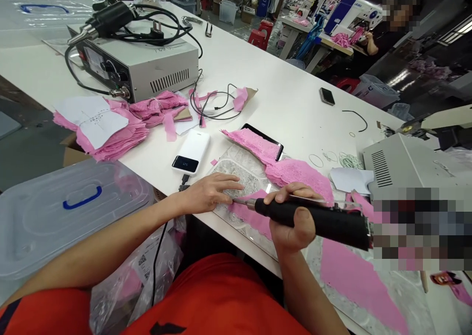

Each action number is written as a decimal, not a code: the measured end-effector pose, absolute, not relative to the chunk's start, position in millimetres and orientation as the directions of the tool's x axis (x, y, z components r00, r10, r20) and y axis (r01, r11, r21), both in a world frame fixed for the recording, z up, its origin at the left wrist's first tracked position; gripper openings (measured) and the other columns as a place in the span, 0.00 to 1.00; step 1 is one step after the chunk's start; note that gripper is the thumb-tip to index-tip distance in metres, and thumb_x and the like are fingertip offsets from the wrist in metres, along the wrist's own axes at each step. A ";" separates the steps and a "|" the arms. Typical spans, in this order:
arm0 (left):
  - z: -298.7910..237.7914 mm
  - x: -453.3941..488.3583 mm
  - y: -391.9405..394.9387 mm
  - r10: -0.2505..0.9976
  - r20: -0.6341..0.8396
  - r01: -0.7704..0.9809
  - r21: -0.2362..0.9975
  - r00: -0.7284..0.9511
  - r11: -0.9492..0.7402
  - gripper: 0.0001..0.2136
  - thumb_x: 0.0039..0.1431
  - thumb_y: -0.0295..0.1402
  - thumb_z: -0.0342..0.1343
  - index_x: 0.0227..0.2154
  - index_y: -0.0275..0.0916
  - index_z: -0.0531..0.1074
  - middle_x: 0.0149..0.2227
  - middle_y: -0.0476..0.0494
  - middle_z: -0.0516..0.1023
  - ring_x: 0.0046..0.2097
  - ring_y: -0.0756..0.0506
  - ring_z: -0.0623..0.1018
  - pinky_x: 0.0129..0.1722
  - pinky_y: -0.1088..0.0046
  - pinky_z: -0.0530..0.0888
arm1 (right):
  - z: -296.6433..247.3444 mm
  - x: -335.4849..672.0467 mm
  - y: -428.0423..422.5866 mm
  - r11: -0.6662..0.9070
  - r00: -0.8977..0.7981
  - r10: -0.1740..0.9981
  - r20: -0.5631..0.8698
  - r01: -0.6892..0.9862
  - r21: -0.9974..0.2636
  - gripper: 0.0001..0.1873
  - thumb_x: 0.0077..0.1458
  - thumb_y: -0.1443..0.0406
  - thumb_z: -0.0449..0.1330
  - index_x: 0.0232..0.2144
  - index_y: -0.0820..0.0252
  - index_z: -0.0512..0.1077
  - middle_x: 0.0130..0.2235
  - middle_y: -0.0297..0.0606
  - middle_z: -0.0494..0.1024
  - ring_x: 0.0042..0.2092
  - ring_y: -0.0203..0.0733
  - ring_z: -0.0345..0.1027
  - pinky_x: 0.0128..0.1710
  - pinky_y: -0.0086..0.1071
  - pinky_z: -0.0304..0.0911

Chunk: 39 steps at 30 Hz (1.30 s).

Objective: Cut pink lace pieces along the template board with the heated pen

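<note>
My right hand (295,222) is wrapped round a thick black hand-held power tool (317,219), probably an ultrasonic cutter. Its thin metal tip points left and meets the left end of a pink fabric piece (254,214). My left hand (212,193) lies flat with fingers stretched out, its fingertips beside that tip at the fabric's edge. Under the fabric is a clear, scuffed plastic board (236,170). Just beyond the hands rests a stack of pink lace pieces (298,173), partly over a dark tablet or phone (263,138).
A grey control box (158,65) carries another black tool (110,20). Nearby are bundled pink pieces (114,133) and a white power bank (191,151). A phone (327,96) lies farther back. Another grey box (405,163) stands right. A lidded plastic bin (73,217) sits left. A person works beyond.
</note>
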<state>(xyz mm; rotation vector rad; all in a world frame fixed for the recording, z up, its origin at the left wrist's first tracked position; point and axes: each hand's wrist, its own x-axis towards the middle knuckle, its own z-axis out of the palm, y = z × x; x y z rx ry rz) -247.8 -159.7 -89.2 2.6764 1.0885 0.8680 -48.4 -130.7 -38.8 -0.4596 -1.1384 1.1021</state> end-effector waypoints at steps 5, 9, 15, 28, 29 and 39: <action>-86.2 -243.6 -159.1 0.642 0.576 0.585 0.318 0.506 -0.746 0.15 0.53 0.16 0.46 0.34 0.38 0.74 0.50 0.41 0.76 0.56 0.43 0.71 0.52 0.61 0.72 | -18.1 -31.3 -115.2 0.389 0.234 0.921 0.310 -0.520 -0.760 0.13 0.48 0.55 0.58 0.34 0.56 0.70 0.39 0.34 0.68 0.32 0.33 0.64 0.25 0.29 0.66; -80.6 -230.4 -157.2 0.644 0.584 0.627 0.275 0.493 -0.729 0.16 0.55 0.17 0.45 0.39 0.38 0.74 0.47 0.41 0.78 0.54 0.43 0.73 0.51 0.62 0.73 | -2.0 1.3 -92.0 0.288 0.332 0.940 0.081 -0.644 -0.709 0.19 0.48 0.49 0.58 0.27 0.60 0.68 0.35 0.36 0.69 0.36 0.34 0.67 0.32 0.29 0.69; -75.1 -201.3 -152.7 0.658 0.483 0.673 0.173 0.578 -0.719 0.13 0.58 0.21 0.47 0.41 0.36 0.74 0.47 0.39 0.77 0.52 0.42 0.74 0.49 0.61 0.73 | 12.6 41.6 -72.3 0.162 0.252 0.967 -0.026 -0.695 -0.700 0.29 0.42 0.39 0.53 0.24 0.59 0.65 0.27 0.33 0.69 0.29 0.39 0.68 0.30 0.42 0.70; -79.8 -193.3 -145.6 0.690 0.405 0.707 0.134 0.601 -0.695 0.15 0.65 0.30 0.47 0.51 0.39 0.71 0.55 0.38 0.71 0.59 0.38 0.68 0.54 0.57 0.68 | -16.8 36.4 -70.0 0.250 0.256 0.960 0.116 -0.590 -0.768 0.17 0.37 0.67 0.66 0.34 0.57 0.68 0.35 0.28 0.74 0.28 0.31 0.68 0.33 0.34 0.68; -80.6 -193.3 -145.1 0.692 0.406 0.708 0.141 0.597 -0.692 0.15 0.66 0.31 0.46 0.51 0.39 0.71 0.55 0.39 0.71 0.59 0.38 0.67 0.55 0.57 0.67 | -17.2 36.0 -70.3 0.255 0.232 0.962 0.143 -0.584 -0.770 0.18 0.37 0.68 0.66 0.35 0.56 0.68 0.38 0.29 0.74 0.29 0.31 0.68 0.33 0.34 0.68; -80.8 -191.0 -148.7 0.727 0.367 0.739 0.138 0.580 -0.659 0.14 0.66 0.32 0.47 0.50 0.39 0.72 0.55 0.40 0.72 0.60 0.38 0.66 0.57 0.56 0.65 | -35.0 7.1 -83.2 0.293 0.234 0.953 0.194 -0.540 -0.789 0.11 0.42 0.69 0.63 0.31 0.58 0.67 0.31 0.28 0.71 0.28 0.31 0.66 0.30 0.32 0.66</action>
